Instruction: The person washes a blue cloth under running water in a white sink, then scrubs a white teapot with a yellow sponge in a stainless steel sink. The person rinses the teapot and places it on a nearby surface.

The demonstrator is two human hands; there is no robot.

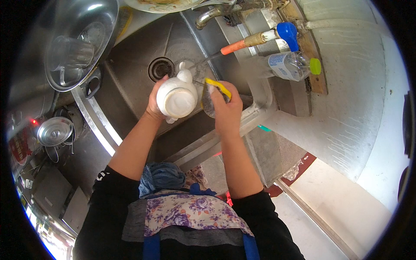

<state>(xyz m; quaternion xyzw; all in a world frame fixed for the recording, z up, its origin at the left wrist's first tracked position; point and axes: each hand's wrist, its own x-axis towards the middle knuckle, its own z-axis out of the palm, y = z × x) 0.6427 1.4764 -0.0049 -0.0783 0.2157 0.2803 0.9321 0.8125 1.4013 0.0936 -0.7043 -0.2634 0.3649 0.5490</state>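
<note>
A white ceramic teapot [179, 101] is tipped over above the sink, its round base turned up towards me. My left hand [155, 103] grips it from the left side, with most of the fingers hidden behind it. Just right of the pot, my right hand [228, 113] pinches a scouring sponge [220, 87] with a yellow edge and a dark, wet-looking face. Water streams from an orange hose end [232, 47] into the stainless steel sink [130, 78], landing beyond the teapot near the drain [161, 69].
A large metal bowl [107, 19] with a clear plastic container [76, 52] inside stands at the left rim. A plastic bottle [286, 66] with a green cap lies behind the right rim, below a blue valve handle [287, 34]. A metal faucet [211, 17] overhangs the back.
</note>
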